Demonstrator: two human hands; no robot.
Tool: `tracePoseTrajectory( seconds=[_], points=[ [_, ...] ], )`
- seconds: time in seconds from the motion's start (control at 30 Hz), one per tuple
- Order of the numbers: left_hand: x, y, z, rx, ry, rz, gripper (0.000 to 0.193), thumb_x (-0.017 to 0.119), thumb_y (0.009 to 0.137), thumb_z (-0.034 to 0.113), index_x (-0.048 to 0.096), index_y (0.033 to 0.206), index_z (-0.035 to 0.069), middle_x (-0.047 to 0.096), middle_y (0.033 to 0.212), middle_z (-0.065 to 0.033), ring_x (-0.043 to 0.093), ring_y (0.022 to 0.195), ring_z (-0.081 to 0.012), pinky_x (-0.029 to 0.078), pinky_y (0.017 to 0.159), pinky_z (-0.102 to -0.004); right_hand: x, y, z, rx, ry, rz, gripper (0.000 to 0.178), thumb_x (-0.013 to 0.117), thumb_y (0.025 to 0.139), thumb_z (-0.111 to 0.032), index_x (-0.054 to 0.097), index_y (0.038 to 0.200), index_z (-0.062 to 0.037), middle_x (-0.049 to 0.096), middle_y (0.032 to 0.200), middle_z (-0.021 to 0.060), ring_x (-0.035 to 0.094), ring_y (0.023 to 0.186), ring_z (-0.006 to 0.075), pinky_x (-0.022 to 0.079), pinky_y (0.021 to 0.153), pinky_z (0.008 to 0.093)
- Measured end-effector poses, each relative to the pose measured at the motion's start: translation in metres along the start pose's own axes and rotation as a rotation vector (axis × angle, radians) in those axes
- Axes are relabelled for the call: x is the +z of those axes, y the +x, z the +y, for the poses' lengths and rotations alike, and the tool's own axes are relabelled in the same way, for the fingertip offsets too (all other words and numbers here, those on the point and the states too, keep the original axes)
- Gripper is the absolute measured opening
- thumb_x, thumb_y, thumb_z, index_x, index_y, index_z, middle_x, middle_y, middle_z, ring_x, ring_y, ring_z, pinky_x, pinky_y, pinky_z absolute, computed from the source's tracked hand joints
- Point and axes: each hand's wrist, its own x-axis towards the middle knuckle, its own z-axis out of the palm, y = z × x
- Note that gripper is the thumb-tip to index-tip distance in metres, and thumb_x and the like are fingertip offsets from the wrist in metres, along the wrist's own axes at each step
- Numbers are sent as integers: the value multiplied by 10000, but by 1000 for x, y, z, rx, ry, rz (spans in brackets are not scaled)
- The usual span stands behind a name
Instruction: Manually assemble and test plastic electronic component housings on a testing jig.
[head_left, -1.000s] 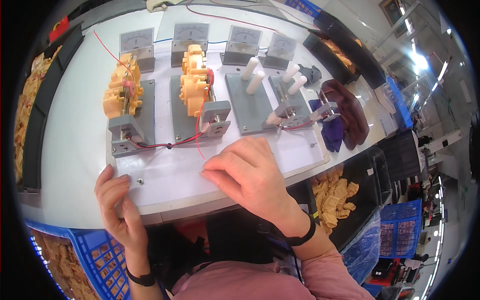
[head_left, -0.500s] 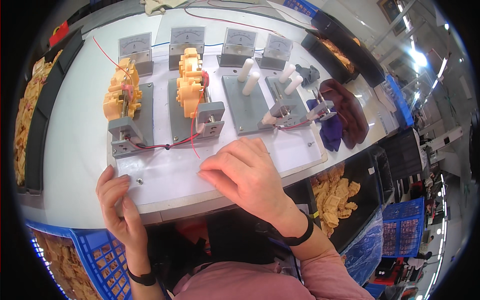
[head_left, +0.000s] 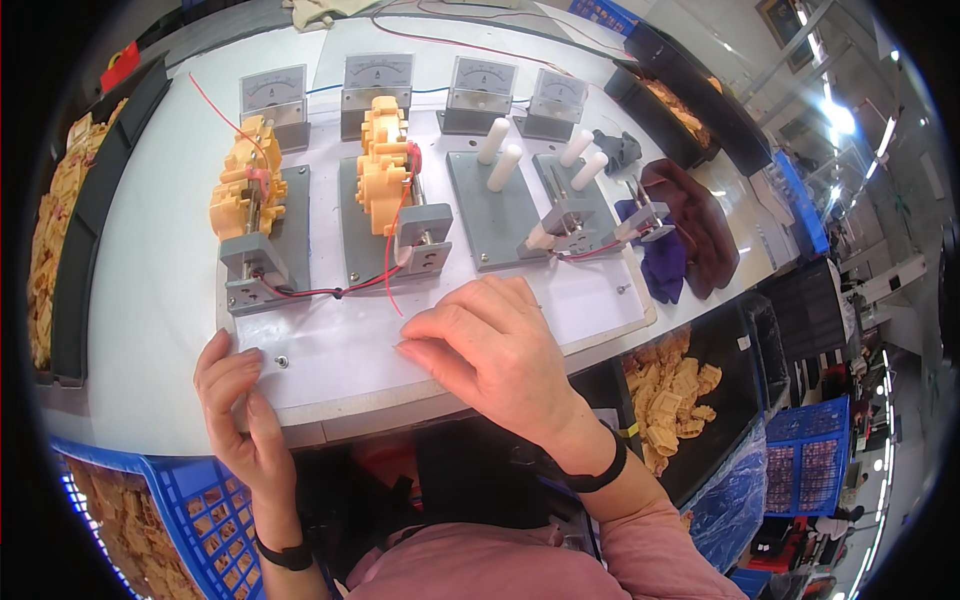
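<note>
My left hand (head_left: 239,405) rests at the near left edge of the white board, open, fingers loosely bent and holding nothing. My right hand (head_left: 490,350) lies on the board nearer the middle, index finger and thumb drawn together, with nothing showing between them. The loose end of a red wire (head_left: 394,290) stops just short of its fingertips. That wire comes from a yellow plastic gear housing (head_left: 381,185) on the second grey test fixture (head_left: 355,245). Another yellow gear housing (head_left: 236,205), its red wire sticking up, sits on the leftmost fixture (head_left: 293,225).
Behind the fixtures stand several analog meters (head_left: 378,85). Two fixtures on the right carry white pegs (head_left: 504,168). Dark cloths (head_left: 690,230) lie beside them. Bins of yellow parts stand left (head_left: 70,220) and lower right (head_left: 668,405); a blue basket (head_left: 215,520) is lower left.
The whole scene has shifted very slightly to the right in the view. Both hands and the gear housings keep their places.
</note>
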Motion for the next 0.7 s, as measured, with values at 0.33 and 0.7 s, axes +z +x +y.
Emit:
tracePoseTrajectory(
  seconds=[0.33,0.7],
  points=[
    [-1,1,0,5,8,-2,182,487,855,25,600,998,38,652,1059,-136,504,1235,-369,360,1067,-474,0,1,-2,19,-24,-7,163,786,749,-134,672,863,-109,599,820,20,572,784,217,414,752,348],
    [2,4,6,9,-17,8,195,496,833,-11,610,984,33,656,1037,-135,518,1207,-358,371,1053,-458,-2,2,-4,17,-18,-5,135,743,776,-100,627,844,-116,544,825,11,555,795,213,396,762,348]
  ],
)
